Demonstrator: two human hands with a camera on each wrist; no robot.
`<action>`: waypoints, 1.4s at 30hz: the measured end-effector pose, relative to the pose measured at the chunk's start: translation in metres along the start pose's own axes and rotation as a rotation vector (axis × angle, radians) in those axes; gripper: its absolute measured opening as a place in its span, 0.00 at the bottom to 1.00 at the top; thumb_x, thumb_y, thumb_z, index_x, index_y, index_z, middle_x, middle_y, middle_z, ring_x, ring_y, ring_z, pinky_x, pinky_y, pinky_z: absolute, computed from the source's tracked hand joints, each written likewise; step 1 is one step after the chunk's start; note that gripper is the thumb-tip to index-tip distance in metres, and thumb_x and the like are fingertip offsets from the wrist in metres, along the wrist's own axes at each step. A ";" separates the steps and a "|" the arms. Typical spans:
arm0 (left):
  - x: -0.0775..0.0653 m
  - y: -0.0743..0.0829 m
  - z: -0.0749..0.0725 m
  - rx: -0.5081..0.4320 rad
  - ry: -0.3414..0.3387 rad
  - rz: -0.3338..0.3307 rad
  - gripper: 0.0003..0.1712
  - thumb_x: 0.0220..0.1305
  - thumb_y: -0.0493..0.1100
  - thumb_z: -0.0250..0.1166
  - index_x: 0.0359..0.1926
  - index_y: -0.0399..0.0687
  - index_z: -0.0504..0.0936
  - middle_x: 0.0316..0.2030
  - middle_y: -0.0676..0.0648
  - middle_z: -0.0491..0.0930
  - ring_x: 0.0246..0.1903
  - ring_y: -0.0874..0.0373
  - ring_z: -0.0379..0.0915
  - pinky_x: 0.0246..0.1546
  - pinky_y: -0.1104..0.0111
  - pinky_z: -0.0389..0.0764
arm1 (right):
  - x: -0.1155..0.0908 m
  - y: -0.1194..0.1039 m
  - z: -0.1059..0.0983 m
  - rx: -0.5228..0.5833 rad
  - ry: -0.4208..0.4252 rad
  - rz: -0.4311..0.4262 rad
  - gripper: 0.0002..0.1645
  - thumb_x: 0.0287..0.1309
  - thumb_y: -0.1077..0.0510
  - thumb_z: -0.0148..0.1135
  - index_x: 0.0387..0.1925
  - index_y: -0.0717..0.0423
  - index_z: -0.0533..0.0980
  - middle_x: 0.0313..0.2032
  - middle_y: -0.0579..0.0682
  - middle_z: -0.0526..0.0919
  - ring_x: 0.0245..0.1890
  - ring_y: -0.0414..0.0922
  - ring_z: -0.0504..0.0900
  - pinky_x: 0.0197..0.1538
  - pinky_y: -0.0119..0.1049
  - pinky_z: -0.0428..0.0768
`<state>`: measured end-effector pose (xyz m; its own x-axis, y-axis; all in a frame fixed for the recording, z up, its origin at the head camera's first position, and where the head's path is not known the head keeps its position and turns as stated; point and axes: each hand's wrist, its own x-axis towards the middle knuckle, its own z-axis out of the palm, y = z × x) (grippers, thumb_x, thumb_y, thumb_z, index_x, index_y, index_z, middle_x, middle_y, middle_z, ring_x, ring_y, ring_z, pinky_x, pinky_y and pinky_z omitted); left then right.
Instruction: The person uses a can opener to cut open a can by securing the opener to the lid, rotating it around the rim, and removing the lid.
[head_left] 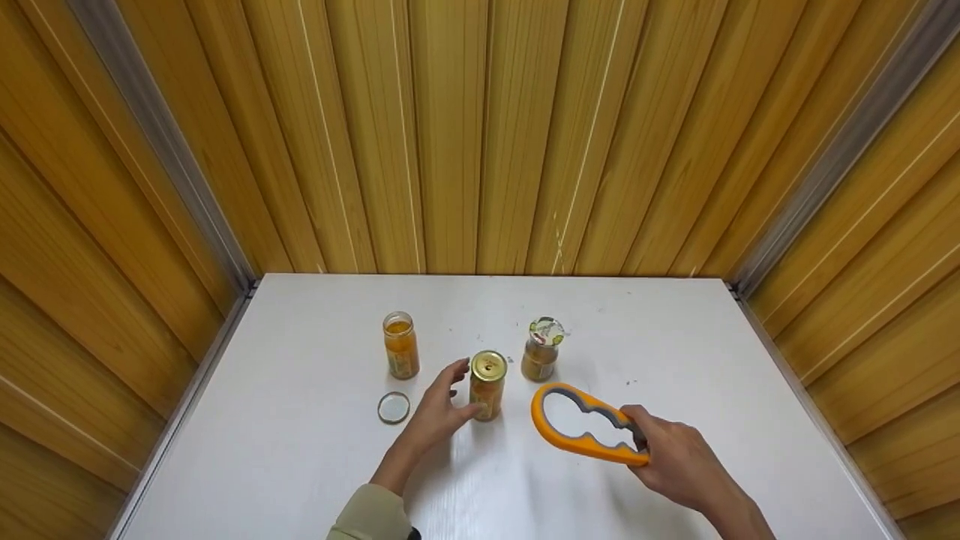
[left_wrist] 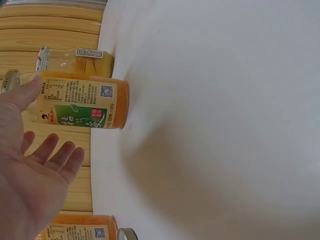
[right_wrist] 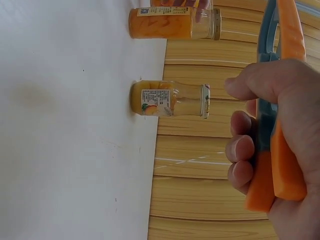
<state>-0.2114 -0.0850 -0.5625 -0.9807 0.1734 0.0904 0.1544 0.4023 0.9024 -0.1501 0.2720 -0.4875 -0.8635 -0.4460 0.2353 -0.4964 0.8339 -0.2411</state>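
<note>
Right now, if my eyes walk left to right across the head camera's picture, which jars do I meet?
Open jar → gold-lidded jar → jar with a patterned lid.

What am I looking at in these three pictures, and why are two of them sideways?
There's no robot, just a person's two bare hands. A camera on the head, looking forward and down, took the wide picture. A camera on each wrist took the others, probably sideways because of how it sits there.

On the white table stand three jars: an open jar on the left, a gold-lidded jar in the middle and a jar with a patterned lid on the right. A loose lid lies near the open one.

The left hand is beside the middle jar; I can't tell whether it touches. The right hand has an orange-and-grey tool in its grip.
</note>
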 end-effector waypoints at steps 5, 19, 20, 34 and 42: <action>0.009 0.001 0.010 -0.057 0.024 0.010 0.46 0.50 0.49 0.72 0.67 0.49 0.59 0.61 0.49 0.66 0.60 0.52 0.62 0.58 0.56 0.66 | 0.001 0.001 0.002 0.005 0.010 -0.003 0.31 0.37 0.58 0.70 0.47 0.41 0.70 0.21 0.28 0.69 0.18 0.29 0.66 0.24 0.27 0.71; 0.015 0.004 0.026 -0.178 0.087 0.017 0.42 0.49 0.41 0.73 0.64 0.50 0.63 0.58 0.49 0.70 0.58 0.54 0.64 0.61 0.55 0.61 | 0.004 -0.001 0.007 0.023 0.012 0.005 0.31 0.39 0.58 0.69 0.48 0.41 0.70 0.20 0.28 0.69 0.17 0.30 0.66 0.23 0.26 0.71; 0.015 0.004 0.026 -0.184 0.090 0.020 0.41 0.49 0.40 0.73 0.63 0.50 0.63 0.57 0.49 0.70 0.58 0.54 0.65 0.61 0.55 0.61 | 0.005 -0.001 0.007 0.023 0.009 0.007 0.31 0.39 0.58 0.69 0.48 0.41 0.69 0.20 0.28 0.69 0.17 0.30 0.66 0.23 0.26 0.71; 0.004 0.007 0.034 -0.196 0.013 0.015 0.40 0.49 0.46 0.73 0.63 0.59 0.65 0.54 0.56 0.73 0.54 0.60 0.68 0.60 0.56 0.63 | 0.015 -0.007 0.013 -0.024 0.029 0.056 0.31 0.38 0.58 0.69 0.48 0.43 0.69 0.21 0.30 0.70 0.18 0.30 0.66 0.23 0.26 0.70; -0.005 0.011 0.043 -0.190 -0.063 0.009 0.38 0.50 0.47 0.72 0.61 0.67 0.65 0.53 0.63 0.71 0.54 0.64 0.66 0.60 0.59 0.62 | 0.025 -0.013 0.018 -0.011 0.025 0.053 0.30 0.39 0.57 0.70 0.48 0.44 0.70 0.21 0.31 0.70 0.18 0.31 0.66 0.23 0.26 0.70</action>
<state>-0.1998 -0.0429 -0.5706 -0.9691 0.2342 0.0777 0.1318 0.2250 0.9654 -0.1664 0.2438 -0.4954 -0.8859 -0.3933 0.2459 -0.4491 0.8598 -0.2431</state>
